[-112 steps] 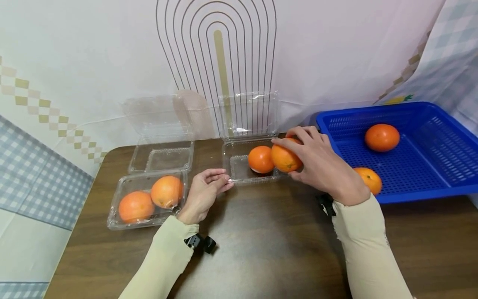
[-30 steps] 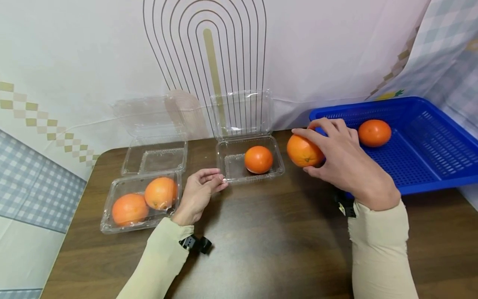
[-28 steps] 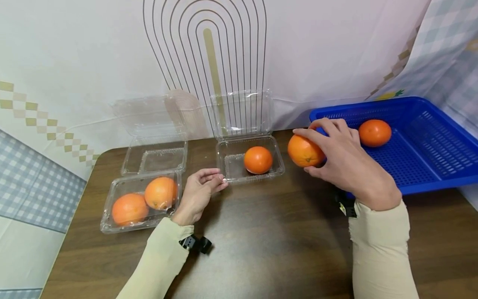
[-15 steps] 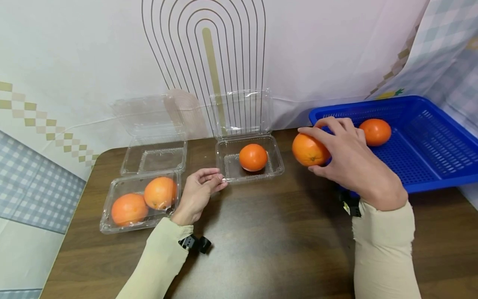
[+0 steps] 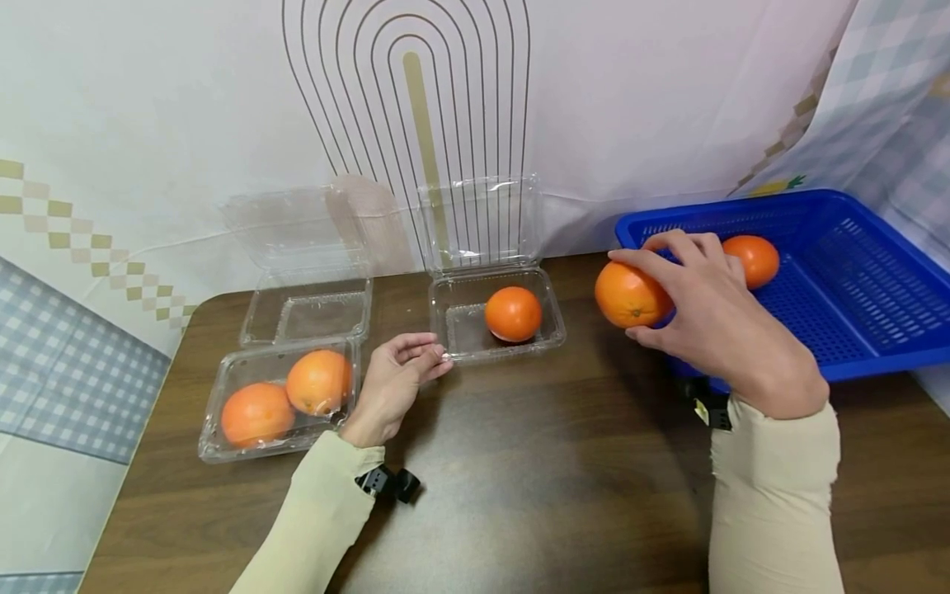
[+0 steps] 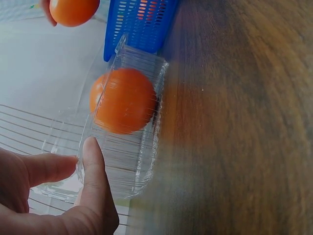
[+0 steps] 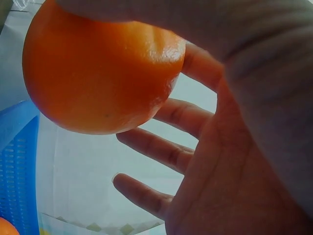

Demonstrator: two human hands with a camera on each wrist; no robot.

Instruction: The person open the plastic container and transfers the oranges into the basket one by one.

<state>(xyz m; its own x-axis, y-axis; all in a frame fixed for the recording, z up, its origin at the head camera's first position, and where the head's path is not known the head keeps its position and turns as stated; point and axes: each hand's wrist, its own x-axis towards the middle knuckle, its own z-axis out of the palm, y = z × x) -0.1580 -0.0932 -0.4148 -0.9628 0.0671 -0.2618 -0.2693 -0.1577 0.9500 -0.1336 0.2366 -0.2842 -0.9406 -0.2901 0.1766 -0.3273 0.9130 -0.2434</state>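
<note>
Orange fruit is being sorted into clear plastic boxes on a dark wooden table (image 5: 534,470). One orange (image 5: 627,294) is gripped by the right hand (image 5: 705,318), its fingers curled round the fruit, and is held in the air between the blue basket (image 5: 876,346) and the middle box (image 5: 552,334); in the right wrist view the fruit is seen pinched between thumb and fingers. The near corner of that middle box is touched by the left hand (image 5: 397,384), whose thumb and forefinger are loosely set against the rim, as the left wrist view shows; no real grip is seen there.

As for progress, the nearest box (image 5: 215,437) on the left is already filled with two oranges (image 5: 285,396) and its lid seems to be down. A single orange (image 5: 513,313) lies in the middle box, whose lid stands open. A third box (image 5: 312,318) behind the filled one is open and holds nothing. One more orange (image 5: 757,257) is left in the basket. By this reckoning, the work is judged to be roughly halfway done: the held fruit has not yet been placed, and one box remains unfilled.
</note>
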